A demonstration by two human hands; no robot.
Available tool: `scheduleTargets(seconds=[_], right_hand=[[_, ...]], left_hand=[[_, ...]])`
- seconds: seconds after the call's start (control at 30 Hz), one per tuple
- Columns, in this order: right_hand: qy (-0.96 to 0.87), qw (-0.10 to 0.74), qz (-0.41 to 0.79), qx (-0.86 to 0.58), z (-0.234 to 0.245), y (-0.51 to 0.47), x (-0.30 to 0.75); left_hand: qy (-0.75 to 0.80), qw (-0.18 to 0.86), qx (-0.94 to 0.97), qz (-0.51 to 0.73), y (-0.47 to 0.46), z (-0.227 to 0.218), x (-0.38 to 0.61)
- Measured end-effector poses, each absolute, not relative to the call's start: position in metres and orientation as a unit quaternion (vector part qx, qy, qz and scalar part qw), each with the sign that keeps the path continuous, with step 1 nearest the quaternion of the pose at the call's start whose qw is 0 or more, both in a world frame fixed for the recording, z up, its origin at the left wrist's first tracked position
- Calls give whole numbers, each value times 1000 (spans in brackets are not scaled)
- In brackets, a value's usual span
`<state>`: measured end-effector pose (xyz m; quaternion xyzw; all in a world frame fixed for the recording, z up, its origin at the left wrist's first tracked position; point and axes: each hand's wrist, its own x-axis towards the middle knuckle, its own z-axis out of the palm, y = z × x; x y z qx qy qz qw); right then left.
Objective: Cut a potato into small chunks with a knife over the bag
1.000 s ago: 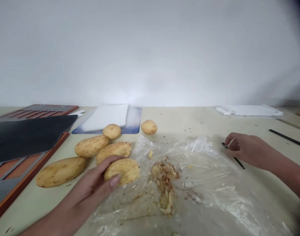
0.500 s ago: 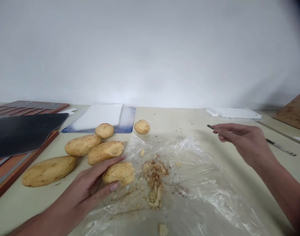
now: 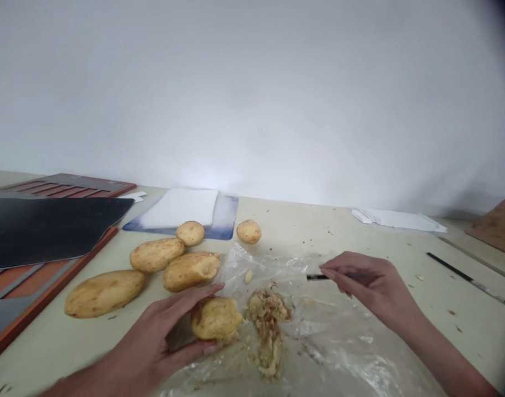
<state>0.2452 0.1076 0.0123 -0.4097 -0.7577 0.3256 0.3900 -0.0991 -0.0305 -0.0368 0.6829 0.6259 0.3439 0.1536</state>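
Potato, rough-ended, within left grip, hold unclear. Pinched in right grip, dark strip. Pulpy scraps on crinkled plastic.

the right hand has brought a dark strip above the plastic.

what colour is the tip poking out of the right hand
The tip is black, best seen in the head view.

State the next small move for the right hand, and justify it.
Probably bring the thin dark strip left to the nearest potato: the right hand already grips the strip, its tip points left, and the left hand curls around that potato, whose rough end faces right, apart from the strip.
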Motion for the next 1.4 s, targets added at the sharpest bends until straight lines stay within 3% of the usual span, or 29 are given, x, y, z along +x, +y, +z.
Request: scheduleTargets(seconds=[0.27,0.73,0.97,1.2,1.4], right_hand=[[-778,362,354,-373,18,94,225],[-780,314,423,-338,7,101,238],[-784,270,433,-353,8,95,242],[-745,314,500,-309,18,84,212],[-694,340,573,-272,21,54,166]], left_hand=[[577,134,725,352,-26,-35,-104],[620,74,710,326,-30,-44,-105],[644,112,673,346,-33,-36,-95],[643,126,661,366,-36,-26,-94],[582,55,756,295,-36,-31,-107]])
